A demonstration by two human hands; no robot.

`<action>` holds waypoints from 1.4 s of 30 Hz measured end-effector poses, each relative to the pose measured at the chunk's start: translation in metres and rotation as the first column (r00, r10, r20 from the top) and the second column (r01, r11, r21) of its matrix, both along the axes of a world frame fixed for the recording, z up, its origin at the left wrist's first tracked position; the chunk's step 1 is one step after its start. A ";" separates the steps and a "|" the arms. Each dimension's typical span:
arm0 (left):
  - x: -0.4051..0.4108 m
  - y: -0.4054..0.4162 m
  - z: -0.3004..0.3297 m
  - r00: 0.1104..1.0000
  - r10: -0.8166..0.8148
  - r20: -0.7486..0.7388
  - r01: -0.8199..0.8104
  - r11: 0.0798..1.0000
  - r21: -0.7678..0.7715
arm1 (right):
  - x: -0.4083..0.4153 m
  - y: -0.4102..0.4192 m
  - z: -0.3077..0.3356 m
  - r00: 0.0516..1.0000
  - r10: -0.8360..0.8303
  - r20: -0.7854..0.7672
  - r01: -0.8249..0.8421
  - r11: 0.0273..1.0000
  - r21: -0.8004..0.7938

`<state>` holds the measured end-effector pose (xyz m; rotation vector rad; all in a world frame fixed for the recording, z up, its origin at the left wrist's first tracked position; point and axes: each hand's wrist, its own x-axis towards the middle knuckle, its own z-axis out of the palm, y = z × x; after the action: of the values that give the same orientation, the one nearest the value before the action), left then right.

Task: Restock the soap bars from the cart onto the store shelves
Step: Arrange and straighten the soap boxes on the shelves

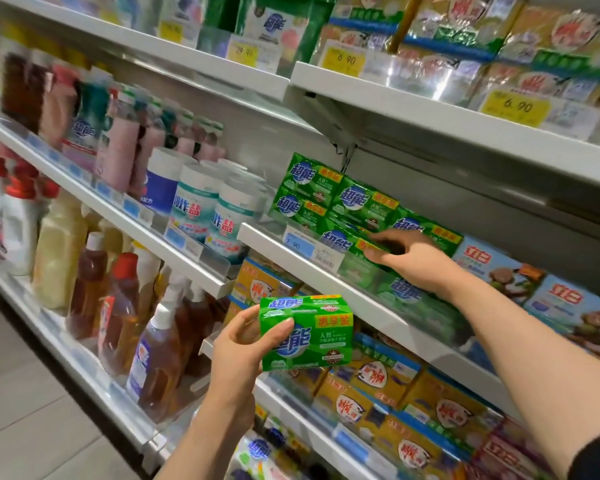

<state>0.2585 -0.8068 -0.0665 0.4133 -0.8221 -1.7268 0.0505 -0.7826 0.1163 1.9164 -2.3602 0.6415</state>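
My left hand [243, 344] grips a green soap pack [321, 336] with blue lettering, held in front of the lower shelves. My right hand [407, 256] reaches onto the middle shelf [291, 263], fingers curled round the top of another green soap pack [347, 244] in the front row. More of the same green packs [329, 192] are stacked two high behind it, at the left end of this shelf section. The cart is out of view.
Blue soap boxes [520, 275] lie right of the green packs. Yellow soap packs [395, 386] fill the shelf below. White tubs [201, 206] and bottles [118, 327] stand to the left. The shelf above [430, 109] overhangs the green stack. Grey floor tiles lie bottom left.
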 end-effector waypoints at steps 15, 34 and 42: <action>0.011 0.006 0.019 0.996 0.075 0.054 -0.076 0.997 0.012 | 0.014 0.012 -0.013 0.977 -0.072 -0.200 0.066 0.997 -0.036; 0.009 -0.184 0.170 0.826 0.248 0.507 0.102 0.817 -0.567 | 0.023 0.029 -0.014 0.984 -0.146 -0.097 0.146 0.989 -0.007; -0.006 -0.201 0.152 0.675 0.042 0.737 0.409 0.810 -0.421 | 0.024 0.026 -0.013 0.986 -0.125 -0.111 0.119 0.991 -0.064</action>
<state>0.2525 -1.0078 0.0854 0.6258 -1.9704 -1.3791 0.0746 -0.7563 0.1036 1.7208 -2.3397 0.5672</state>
